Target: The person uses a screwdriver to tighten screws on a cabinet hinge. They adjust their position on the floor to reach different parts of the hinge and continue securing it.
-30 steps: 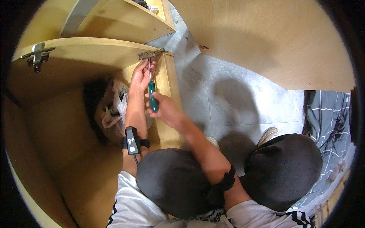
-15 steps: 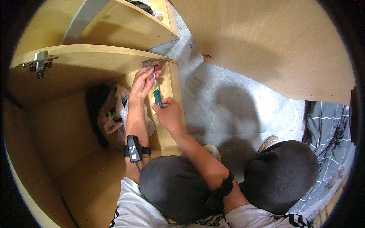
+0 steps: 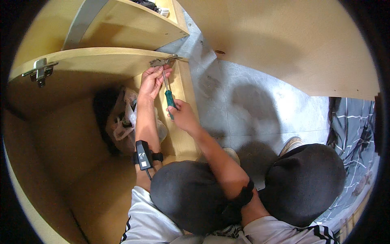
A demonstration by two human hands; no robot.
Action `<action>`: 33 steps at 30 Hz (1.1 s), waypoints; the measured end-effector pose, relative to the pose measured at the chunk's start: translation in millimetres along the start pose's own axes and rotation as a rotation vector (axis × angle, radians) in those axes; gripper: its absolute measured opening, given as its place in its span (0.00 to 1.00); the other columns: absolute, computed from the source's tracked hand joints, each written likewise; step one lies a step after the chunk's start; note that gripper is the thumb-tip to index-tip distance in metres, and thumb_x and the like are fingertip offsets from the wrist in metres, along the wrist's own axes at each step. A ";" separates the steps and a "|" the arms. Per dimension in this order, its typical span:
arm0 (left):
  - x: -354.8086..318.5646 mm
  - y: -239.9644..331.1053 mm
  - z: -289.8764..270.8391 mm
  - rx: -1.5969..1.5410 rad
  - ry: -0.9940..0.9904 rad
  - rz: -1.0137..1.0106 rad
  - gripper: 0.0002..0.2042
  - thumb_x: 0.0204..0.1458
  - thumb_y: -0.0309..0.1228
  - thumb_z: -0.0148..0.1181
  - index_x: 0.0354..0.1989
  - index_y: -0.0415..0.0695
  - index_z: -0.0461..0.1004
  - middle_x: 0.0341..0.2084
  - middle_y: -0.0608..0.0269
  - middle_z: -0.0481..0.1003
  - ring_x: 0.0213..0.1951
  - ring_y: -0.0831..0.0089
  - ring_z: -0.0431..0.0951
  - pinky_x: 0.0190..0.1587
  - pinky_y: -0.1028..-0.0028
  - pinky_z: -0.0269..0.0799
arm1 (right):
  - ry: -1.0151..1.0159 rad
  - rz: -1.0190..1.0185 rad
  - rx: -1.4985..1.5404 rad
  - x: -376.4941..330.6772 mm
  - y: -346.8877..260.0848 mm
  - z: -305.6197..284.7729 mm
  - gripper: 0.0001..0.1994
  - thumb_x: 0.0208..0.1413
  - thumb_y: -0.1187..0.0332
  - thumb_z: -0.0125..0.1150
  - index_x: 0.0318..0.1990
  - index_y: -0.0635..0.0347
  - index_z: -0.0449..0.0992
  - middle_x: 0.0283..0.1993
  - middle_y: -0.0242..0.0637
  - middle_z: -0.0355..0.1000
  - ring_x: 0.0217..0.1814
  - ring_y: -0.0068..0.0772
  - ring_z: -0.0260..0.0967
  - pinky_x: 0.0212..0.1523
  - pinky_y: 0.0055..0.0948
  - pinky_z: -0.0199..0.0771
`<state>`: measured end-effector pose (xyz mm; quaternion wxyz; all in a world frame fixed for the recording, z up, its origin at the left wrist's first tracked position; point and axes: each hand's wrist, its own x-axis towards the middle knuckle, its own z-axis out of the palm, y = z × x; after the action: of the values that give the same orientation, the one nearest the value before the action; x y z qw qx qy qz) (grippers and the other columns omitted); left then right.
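Note:
My right hand [image 3: 185, 116] is closed around the green handle of a screwdriver [image 3: 169, 99]. Its metal shaft runs up to a metal cabinet hinge [image 3: 160, 62] on the edge of a wooden panel [image 3: 109, 61]. Just below that hinge, my left hand [image 3: 151, 83] has its thumb and fingers pinched together by the shaft's tip; what lies between them is hidden. A second hinge [image 3: 41, 72] sits farther left on the same panel, away from both hands.
Inside the wooden cabinet [image 3: 53, 134] lie plastic bags [image 3: 126, 122] and something dark. A large wooden board [image 3: 284, 44] spans the upper right above the grey tiled floor [image 3: 252, 110]. Dark checked fabric [image 3: 351, 134] hangs at the right. My knees are close below my arms.
The whole view has shifted slightly. The screwdriver handle leans a little more to the right at its lower end, and my right hand's fingers have changed position on it. My left hand stays at the hinge.

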<state>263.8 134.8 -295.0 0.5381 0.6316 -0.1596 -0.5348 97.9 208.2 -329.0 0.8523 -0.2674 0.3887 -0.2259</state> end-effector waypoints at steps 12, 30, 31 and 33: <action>0.3 2.5 -4.5 -0.105 0.013 -0.018 0.11 0.57 0.21 0.49 0.45 0.25 0.66 0.43 0.40 0.72 0.44 0.54 0.78 0.47 0.65 0.78 | 0.116 -0.114 -0.175 -6.0 -16.3 -7.1 0.20 0.45 0.69 0.71 0.45 0.68 0.74 0.28 0.31 0.74 0.26 0.19 0.67 0.28 0.22 0.67; 1.7 -31.7 26.4 0.194 0.391 0.432 0.04 0.56 0.24 0.54 0.31 0.37 0.70 0.23 0.61 0.74 0.21 0.74 0.73 0.23 0.76 0.70 | 0.135 0.063 -0.633 -11.0 -33.2 -34.4 0.17 0.51 0.63 0.51 0.43 0.68 0.70 0.39 0.61 0.72 0.44 0.61 0.70 0.46 0.47 0.69; 1.8 -39.1 30.4 0.180 0.460 0.486 0.04 0.57 0.24 0.53 0.31 0.37 0.69 0.22 0.63 0.74 0.20 0.76 0.71 0.22 0.77 0.69 | 0.152 0.063 -0.653 -14.8 -37.9 -37.6 0.17 0.51 0.63 0.51 0.42 0.69 0.70 0.39 0.61 0.72 0.43 0.61 0.70 0.45 0.48 0.69; 0.8 -53.9 41.3 0.331 0.537 0.565 0.05 0.57 0.24 0.49 0.38 0.36 0.68 0.27 0.63 0.72 0.27 0.78 0.69 0.30 0.78 0.67 | 0.171 0.033 -0.627 -24.5 -46.0 -43.2 0.16 0.50 0.62 0.53 0.39 0.67 0.71 0.35 0.58 0.72 0.40 0.59 0.71 0.42 0.49 0.68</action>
<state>209.0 133.1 -335.0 0.5775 0.7577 -0.2644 -0.1500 41.3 175.9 -310.7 0.6963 -0.4906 0.5137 -0.1029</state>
